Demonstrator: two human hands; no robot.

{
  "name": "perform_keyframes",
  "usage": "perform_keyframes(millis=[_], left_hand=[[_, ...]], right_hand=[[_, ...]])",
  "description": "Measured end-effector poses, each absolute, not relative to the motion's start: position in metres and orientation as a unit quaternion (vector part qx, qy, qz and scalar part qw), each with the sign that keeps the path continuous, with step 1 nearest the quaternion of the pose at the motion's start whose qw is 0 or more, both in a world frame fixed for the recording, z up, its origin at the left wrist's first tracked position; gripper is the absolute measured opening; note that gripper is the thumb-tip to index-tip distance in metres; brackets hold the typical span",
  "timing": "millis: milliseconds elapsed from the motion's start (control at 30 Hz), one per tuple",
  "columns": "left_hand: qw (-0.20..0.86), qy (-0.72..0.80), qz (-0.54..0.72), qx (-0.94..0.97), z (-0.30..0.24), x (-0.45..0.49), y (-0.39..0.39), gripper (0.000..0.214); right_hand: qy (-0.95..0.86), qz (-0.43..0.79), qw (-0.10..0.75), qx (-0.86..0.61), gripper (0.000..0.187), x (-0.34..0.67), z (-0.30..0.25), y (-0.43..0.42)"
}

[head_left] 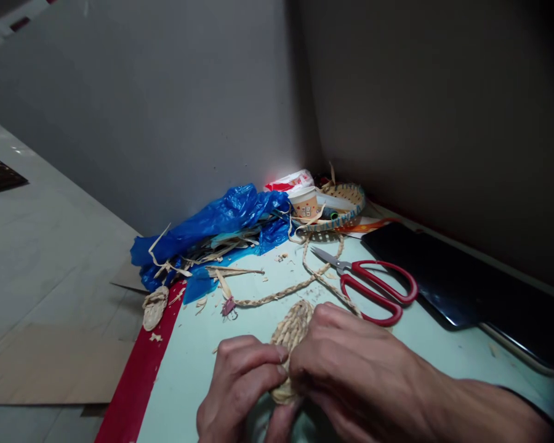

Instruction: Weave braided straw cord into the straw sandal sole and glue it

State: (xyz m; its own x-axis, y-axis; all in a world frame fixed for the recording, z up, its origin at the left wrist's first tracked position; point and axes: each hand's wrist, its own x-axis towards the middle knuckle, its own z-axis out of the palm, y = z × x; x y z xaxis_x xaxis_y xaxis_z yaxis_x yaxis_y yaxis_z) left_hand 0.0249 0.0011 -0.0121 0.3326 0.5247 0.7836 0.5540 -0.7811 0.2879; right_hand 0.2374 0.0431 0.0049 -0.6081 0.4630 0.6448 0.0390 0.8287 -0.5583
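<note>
A small oval piece of coiled straw braid (292, 327) is upright between my two hands at the near part of the table. My left hand (242, 387) pinches its lower left edge, with fingertips on the face and the thumb below. My right hand (351, 363) is closed over its right side; those fingertips are hidden. A long plaited straw cord (277, 296) loops across the table behind, and one stretch runs down toward my right hand. Its far left end has a dark reddish tie (228, 306). Red-handled scissors (373, 286) lie just beyond my right hand, blades pointing away to the left.
A blue plastic bag (221, 215) with dry husk strips lies along the back. Beside it stand a paper cup (303, 204) and a shallow woven basket (351, 200). Dark phones or tablets (443, 283) lie at right. A tiny straw slipper (155, 309) rests on the red left edge.
</note>
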Motion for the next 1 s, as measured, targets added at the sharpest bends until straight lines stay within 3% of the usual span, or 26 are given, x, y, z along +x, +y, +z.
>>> perform_keyframes(millis=[167, 300, 400, 600, 767, 1000], left_hand=[[0.006, -0.334, -0.466, -0.819, -0.013, 0.021, 0.001, 0.033], [0.022, -0.335, -0.48, -0.81, -0.017, 0.023, 0.001, 0.027], [0.028, -0.345, -0.51, -0.787, -0.018, 0.025, 0.0, 0.033], [0.021, -0.33, -0.431, -0.839, -0.01, 0.021, -0.001, 0.037], [-0.035, -0.319, -0.45, -0.833, -0.01, 0.023, 0.001, 0.033], [-0.101, -0.365, -0.526, -0.761, -0.012, 0.031, 0.0, 0.028]], right_hand=[[-0.811, 0.307, 0.464, -0.182, 0.024, 0.246, 0.009, 0.046], [-0.836, 0.331, 0.405, -0.168, 0.01, 0.247, 0.01, 0.051], [-0.86, 0.323, 0.362, -0.16, 0.014, 0.245, 0.011, 0.05], [-0.832, 0.35, 0.401, -0.157, 0.02, 0.24, 0.006, 0.046], [-0.817, 0.409, 0.361, -0.186, 0.019, 0.242, 0.004, 0.047], [-0.828, 0.358, 0.407, -0.143, 0.023, 0.244, 0.004, 0.048]])
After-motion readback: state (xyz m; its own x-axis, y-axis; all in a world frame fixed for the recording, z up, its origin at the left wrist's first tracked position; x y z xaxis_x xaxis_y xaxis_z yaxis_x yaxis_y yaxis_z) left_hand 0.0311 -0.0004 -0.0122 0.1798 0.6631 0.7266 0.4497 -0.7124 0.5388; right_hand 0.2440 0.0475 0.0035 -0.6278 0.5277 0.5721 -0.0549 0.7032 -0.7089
